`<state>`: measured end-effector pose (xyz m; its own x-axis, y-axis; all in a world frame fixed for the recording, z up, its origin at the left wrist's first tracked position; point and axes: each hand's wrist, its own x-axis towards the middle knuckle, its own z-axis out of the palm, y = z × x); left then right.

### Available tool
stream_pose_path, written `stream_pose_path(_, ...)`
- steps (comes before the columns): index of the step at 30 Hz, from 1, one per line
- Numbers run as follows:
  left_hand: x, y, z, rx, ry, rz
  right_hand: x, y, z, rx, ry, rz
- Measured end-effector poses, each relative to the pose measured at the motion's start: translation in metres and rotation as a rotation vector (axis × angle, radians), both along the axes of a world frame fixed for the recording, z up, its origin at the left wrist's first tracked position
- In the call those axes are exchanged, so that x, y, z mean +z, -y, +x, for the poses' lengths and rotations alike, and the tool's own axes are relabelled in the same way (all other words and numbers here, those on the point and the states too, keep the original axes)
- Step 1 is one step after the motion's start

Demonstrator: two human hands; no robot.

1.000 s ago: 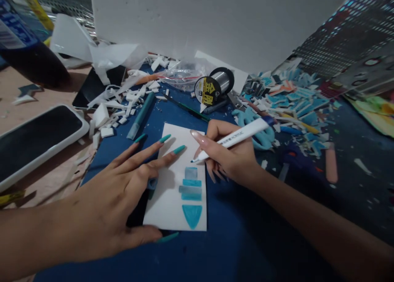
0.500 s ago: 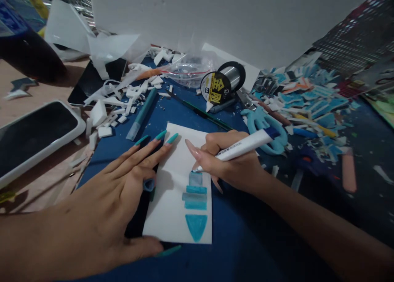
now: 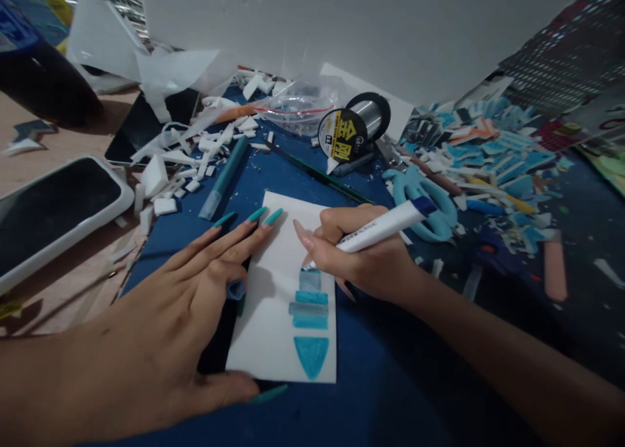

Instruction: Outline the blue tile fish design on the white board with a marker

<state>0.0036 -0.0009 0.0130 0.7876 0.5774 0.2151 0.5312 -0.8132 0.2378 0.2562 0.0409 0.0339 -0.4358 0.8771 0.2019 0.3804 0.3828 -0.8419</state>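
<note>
A white rectangular card [image 3: 273,330] lies on the blue surface. Blue-painted bands [image 3: 311,297] and a pointed blue shape [image 3: 311,356] run down its right side. My left hand [image 3: 195,304] rests over the card's left edge, its long teal-nailed fingers stretched out on it. A small hollow blue marker cap [image 3: 236,289] is tucked in the bent index finger of that hand. In my right hand [image 3: 361,258] is a white paint marker [image 3: 381,229] with a dark blue end, held in a writing grip. Its tip is at the top of the upper blue band, partly hidden by the fingers.
Behind the card lie a teal marker [image 3: 224,177], a thin dark-handled tool [image 3: 312,170], a wire spool [image 3: 351,131] and light-blue scissors [image 3: 424,206]. White foam scraps [image 3: 215,148] and a pile of blue offcuts [image 3: 508,151] surround them. A white-framed phone [image 3: 63,206] lies left.
The marker tip and my right hand have shifted very slightly left along the top of the upper band. My left hand stays in place on the card.
</note>
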Motion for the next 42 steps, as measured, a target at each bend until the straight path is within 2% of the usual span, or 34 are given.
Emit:
stream_pose_path(5,-0.003,0.001,-0.002,0.011,0.008,-0.024,0.0,-0.001,0.001,0.032,0.014,0.036)
stream_pose_path(11,-0.003,0.001,-0.002,0.008,0.031,-0.03,0.0,-0.002,0.0,0.014,-0.011,-0.06)
stream_pose_path(19,-0.002,0.001,0.0,0.017,-0.014,0.099,-0.005,-0.001,0.0,-0.033,-0.034,0.036)
stream_pose_path(27,0.006,-0.004,0.006,0.003,-0.043,0.176,-0.005,-0.001,-0.003,-0.027,-0.087,0.06)
stream_pose_path(35,0.008,-0.005,0.01,0.005,-0.064,0.226,-0.007,0.0,-0.002,-0.063,-0.159,-0.065)
stream_pose_path(42,0.002,-0.002,0.005,0.021,-0.024,0.122,-0.012,0.002,-0.006,-0.076,-0.262,-0.145)
